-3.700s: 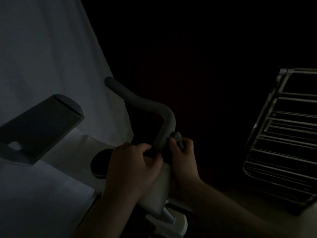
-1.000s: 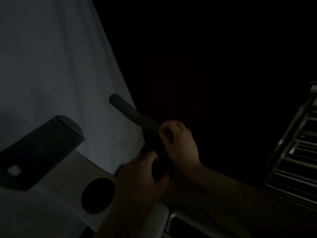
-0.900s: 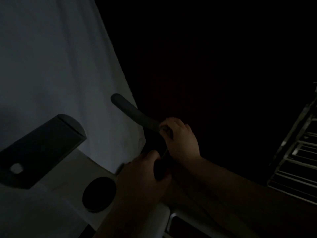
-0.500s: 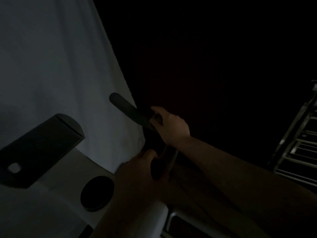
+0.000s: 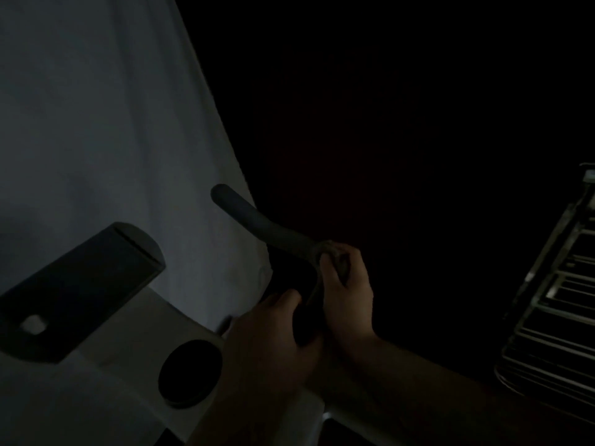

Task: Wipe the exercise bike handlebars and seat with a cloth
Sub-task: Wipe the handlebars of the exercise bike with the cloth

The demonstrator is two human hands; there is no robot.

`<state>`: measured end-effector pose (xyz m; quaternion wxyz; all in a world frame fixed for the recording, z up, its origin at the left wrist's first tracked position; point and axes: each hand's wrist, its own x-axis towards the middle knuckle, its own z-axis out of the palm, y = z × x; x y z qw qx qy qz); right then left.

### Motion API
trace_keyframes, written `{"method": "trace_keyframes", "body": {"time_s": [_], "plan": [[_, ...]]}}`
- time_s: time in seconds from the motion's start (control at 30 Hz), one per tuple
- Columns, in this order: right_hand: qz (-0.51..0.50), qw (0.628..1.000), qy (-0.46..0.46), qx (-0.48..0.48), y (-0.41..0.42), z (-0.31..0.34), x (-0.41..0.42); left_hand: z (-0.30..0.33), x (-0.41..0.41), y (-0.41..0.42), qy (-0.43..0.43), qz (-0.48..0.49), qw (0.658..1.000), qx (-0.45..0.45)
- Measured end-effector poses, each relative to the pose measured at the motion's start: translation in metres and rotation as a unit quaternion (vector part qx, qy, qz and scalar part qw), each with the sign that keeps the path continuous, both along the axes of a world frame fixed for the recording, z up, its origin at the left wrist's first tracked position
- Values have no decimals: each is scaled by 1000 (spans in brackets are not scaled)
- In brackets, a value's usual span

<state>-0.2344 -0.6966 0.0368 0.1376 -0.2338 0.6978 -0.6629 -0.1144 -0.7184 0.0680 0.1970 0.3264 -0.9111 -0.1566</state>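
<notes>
- Nearest, two hands on one handlebar (image 5: 257, 220): the left hand (image 5: 270, 346) curls its fingers round the lower, dark stretch.
- Just above it, the right hand (image 5: 346, 291) clamps a cloth (image 5: 328, 247) against the bend.
- Beyond, the bar's tip ends free against one pale sheet (image 5: 112, 140).
- One console (image 5: 80, 291) far left, one wire rack (image 5: 553, 317) far right; darkness between.

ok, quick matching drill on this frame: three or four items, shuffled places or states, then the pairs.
Things:
1. right hand
2. left hand
3. metal rack
4. round black knob

Places or states:
A. far right edge of view
B. holds the cloth at the handlebar bend
C. grips the lower handlebar
D. on the white bike body, left of the hands

Pairs: 1-B, 2-C, 3-A, 4-D
</notes>
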Motion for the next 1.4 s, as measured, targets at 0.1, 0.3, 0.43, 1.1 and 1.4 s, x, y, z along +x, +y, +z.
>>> {"method": "trace_keyframes", "body": {"time_s": [0.1, 0.3, 0.43, 1.1, 1.4], "plan": [[-18, 995, -101, 5, -11, 9, -14, 1, 0, 0, 7, 5, 1000, 0], [-25, 993, -102, -45, 3, 2, 10, 0, -1, -1, -2, 9, 1000, -7], [-19, 992, -126, -12, -6, 12, -2, -1, 0, 0, -5, 3, 1000, 8], [21, 997, 63, 29, 5, 0, 5, 0, -3, -1, -27, -1, 1000, 8], [199, 883, 393, 161, -13, 9, -46, -4, -2, -1, 5, 11, 1000, -21]]}}
